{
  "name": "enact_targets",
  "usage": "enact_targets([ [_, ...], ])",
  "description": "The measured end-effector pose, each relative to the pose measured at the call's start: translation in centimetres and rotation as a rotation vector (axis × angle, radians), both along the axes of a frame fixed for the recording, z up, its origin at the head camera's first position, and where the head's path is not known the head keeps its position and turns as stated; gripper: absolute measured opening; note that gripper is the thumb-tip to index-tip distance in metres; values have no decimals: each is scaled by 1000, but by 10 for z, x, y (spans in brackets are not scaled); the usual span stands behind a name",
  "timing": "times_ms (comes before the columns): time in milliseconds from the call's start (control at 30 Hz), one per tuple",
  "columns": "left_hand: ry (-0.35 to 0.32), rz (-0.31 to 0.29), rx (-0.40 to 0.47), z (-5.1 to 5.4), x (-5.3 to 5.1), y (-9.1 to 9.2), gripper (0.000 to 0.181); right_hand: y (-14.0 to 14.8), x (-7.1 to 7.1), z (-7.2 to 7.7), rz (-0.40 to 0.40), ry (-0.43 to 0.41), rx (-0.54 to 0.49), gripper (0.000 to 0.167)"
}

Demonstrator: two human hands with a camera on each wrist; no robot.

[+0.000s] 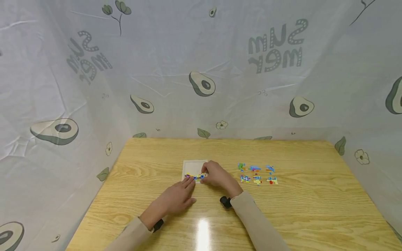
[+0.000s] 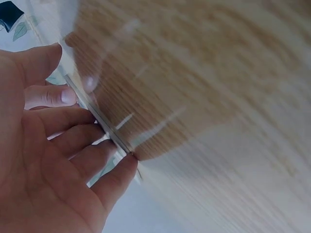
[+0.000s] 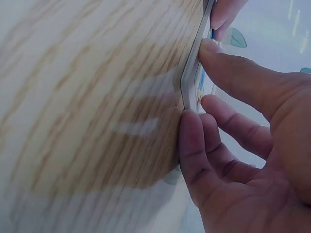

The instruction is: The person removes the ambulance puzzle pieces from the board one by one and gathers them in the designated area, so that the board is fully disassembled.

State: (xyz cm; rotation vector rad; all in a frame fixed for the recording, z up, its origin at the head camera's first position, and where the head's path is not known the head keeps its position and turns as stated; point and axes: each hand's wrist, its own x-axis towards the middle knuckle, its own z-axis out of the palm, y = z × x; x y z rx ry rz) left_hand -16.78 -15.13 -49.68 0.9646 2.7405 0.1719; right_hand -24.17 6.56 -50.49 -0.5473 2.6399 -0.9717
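square pale board (image 1: pixel 192 166) lying on the wood-grain desk (image 1: pixel 314 195), in front of the person; a row of colourful puzzle pieces (image 1: pixel 197 177) sits along its near edge, the rest of the visible surface plain with a thin inner border line. left hand (image 1: pixel 176 198): palm down, fingers extended and relaxed, tips resting at the left end of the row; thumb out to the side, over the desk. right hand (image 1: pixel 220 176): fingers bent, thumb on the near side and forefinger on the far side, gripping the row's right-end piece; exact contact partly hidden. right wrist view: thumb tip at the board's edge, colour showing between it and the next finger, another fingertip near the board's corner. left wrist view: board seen edge-on, fingers along it. to the right, well apart from the board, six loose pieces (image 1: pixel 257 180) in two rows of three. sleeves (image 1: pixel 259 219) beige; a dark device (image 1: pixel 225 202) at the right wrist. behind: pale curtain (image 1: pixel 163 52) printed with avocados, leaves and flowers.
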Motion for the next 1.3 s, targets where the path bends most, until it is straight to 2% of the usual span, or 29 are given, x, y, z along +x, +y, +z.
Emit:
enact_targets([
  [167,26,-3,-1,0,1,1,66,0,0,2,-3,-2,-9,24],
  [633,45,-14,-10,-5,-1,1,67,2,3,3,10,-41,-39,25],
  [800,26,0,-14,-2,-1,1,67,1,3,4,8,-28,-25,24],
  [1300,26,-1,-12,-2,-1,2,66,1,5,1,23,34,-1,26],
])
